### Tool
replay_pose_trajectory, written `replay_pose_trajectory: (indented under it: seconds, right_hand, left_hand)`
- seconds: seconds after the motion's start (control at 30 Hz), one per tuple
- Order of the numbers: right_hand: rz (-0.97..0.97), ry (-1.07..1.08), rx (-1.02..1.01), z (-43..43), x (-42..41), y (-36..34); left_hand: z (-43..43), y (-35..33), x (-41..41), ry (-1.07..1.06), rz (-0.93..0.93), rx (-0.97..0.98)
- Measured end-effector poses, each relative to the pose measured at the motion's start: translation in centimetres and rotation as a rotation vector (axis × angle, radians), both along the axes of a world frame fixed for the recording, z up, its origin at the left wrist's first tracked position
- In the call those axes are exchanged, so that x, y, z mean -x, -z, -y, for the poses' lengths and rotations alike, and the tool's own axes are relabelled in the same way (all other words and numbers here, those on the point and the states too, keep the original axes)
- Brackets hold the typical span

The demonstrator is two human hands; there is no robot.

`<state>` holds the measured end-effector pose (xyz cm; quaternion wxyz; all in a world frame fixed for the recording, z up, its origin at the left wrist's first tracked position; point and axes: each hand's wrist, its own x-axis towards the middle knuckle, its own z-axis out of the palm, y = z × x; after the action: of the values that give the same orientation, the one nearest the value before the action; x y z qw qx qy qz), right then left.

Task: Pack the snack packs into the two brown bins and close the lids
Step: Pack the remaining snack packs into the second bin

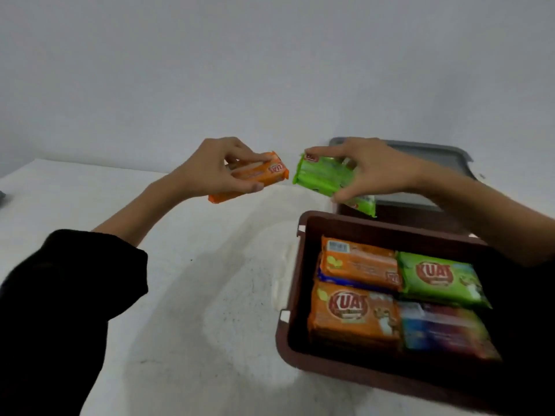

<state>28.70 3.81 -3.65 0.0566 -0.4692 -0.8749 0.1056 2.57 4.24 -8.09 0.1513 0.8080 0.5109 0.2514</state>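
Snack packs (354,310) partly packed. The near brown bin (288,334) sits open at the right on the counter (195,295) with its top layer showing two orange packs on the left, a green one and a blue-purple one on the right. A blue edge pokes out under the upper orange pack, so probably more lie underneath.

Two packs are in the air beyond that bin. The left hand (210,169) pinches an orange pack (255,178), fingers (255,159) curled over the top, thumb under the near edge. The right hand (375,172) pinches a green pack (321,175) the same way. A second green pack may hang below it, too blurred to say.

The far brown bin (399,216) is behind, with a grey lid (420,157) lying on top of it. It looks done, but I cannot tell whether the lid is latched or what is inside.

Judged left: drop both held packs in, most likely into the near bin, then close its lid, which is not in view. No other loose packs show on the counter, so the task looks well past halfway.
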Motion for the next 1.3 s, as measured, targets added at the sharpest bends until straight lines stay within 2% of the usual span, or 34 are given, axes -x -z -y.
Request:
replay_pose_trajectory:
  seconds: [0.3, 0.43, 0.57, 0.73, 0.83, 1.07, 1.17, 1.3]
  right_hand:
    - [0.119, 0.094, 0.200, 9.4, -11.2, 3.0]
    - [0.207, 0.106, 0.244, 11.4, -12.8, 5.3]
    - [0.215, 0.096, 0.245, 12.1, -13.1, 6.7]
    - [0.275, 0.050, 0.245, 12.8, -13.2, 7.3]
    - [0.326, 0.031, 0.249, 13.3, -13.0, 7.9]
    - [0.305, 0.013, 0.158, 13.4, -13.0, 7.9]
    - [0.196, -0.003, 0.139, 12.8, -12.6, 7.0]
    - [-0.018, -0.048, -0.017, 10.5, -9.9, 5.0]
  left_hand:
    - [5.9, 2.1, -10.4, 0.515, -0.192, 0.134]
    - [7.2, 3.3, -13.5, 0.601, -0.324, 0.110]
    - [7.9, 4.8, -15.4, 0.664, -0.432, 0.059]
    - [8.8, 5.4, -15.3, 0.628, -0.495, -0.107]
    - [8.9, 5.6, -15.0, 0.614, -0.494, -0.097]
    - [9.8, 5.9, -15.3, 0.555, -0.455, -0.083]
    - [10.3, 4.9, -14.9, 0.475, -0.370, -0.047]
    - [10.7, 3.0, -12.2, 0.201, -0.217, -0.118]
